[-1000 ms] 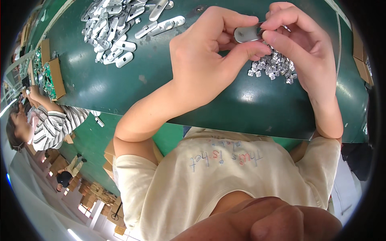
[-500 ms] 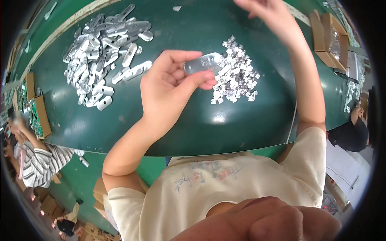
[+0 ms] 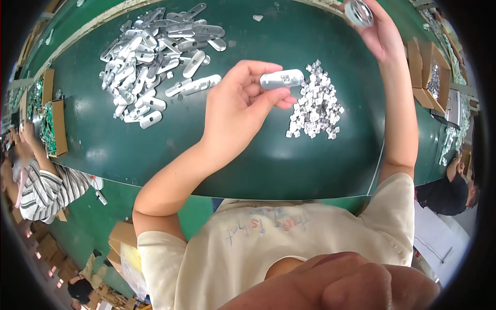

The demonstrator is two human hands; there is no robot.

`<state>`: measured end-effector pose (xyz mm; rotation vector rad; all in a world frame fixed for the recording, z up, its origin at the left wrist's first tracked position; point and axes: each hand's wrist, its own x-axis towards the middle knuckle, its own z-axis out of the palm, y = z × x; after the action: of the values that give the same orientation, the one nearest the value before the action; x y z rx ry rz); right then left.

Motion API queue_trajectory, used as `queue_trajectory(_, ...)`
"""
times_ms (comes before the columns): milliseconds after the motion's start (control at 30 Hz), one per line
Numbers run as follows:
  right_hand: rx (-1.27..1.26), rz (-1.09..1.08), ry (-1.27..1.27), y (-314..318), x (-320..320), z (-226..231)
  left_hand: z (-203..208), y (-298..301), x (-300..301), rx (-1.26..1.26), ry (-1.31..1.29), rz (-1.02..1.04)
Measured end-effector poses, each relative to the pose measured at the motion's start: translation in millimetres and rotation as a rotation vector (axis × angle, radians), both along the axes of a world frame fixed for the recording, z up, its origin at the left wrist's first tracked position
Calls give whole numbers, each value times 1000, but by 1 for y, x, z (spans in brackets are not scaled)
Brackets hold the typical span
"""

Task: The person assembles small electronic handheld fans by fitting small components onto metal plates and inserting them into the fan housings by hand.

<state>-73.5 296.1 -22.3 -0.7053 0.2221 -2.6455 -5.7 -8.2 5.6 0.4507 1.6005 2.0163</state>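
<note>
My left hand [image 3: 235,106] pinches an oblong silver metal plate [image 3: 274,79] between thumb and fingers, above the table. A small square piece shows near the middle of its face. At the far right, my right hand [image 3: 383,32] holds a round, shiny object [image 3: 357,13] with a pale rim; I cannot tell its exact kind. Just right of my left hand lies a heap of small square silver pieces [image 3: 316,106]. A larger pile of oblong metal plates [image 3: 150,57] spreads over the table's far left, apart from both hands.
The dark green table [image 3: 268,170] has its near edge against my body. Cardboard boxes of small parts stand at the left [image 3: 60,126] and right [image 3: 421,75]. A white scrap [image 3: 258,18] lies at the back. People sit at the left [image 3: 39,186] and right [image 3: 449,191].
The round object has come into view in my right hand, which has shifted right and down in the picture. My left hand keeps its plate. The whole view has shifted somewhat.
</note>
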Motion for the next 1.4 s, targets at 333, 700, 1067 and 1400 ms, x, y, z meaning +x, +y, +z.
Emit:
queue_trajectory(333, 1123, -471, -292, -94, 123, 69, 3, 0, 0, 9, 55, -10)
queue_trajectory(700, 1935, -878, 623, -102, 133, 62, 0, 1, 7, -44, 29, -41)
queue_trajectory(1067, 2034, -1112, 824, -117, 144, 51, 0, -1, 9, -20, -6, -72)
queue_trajectory(1400, 2009, -1118, 862, -118, 142, 49, 13, 0, 8, 32, -170, -84)
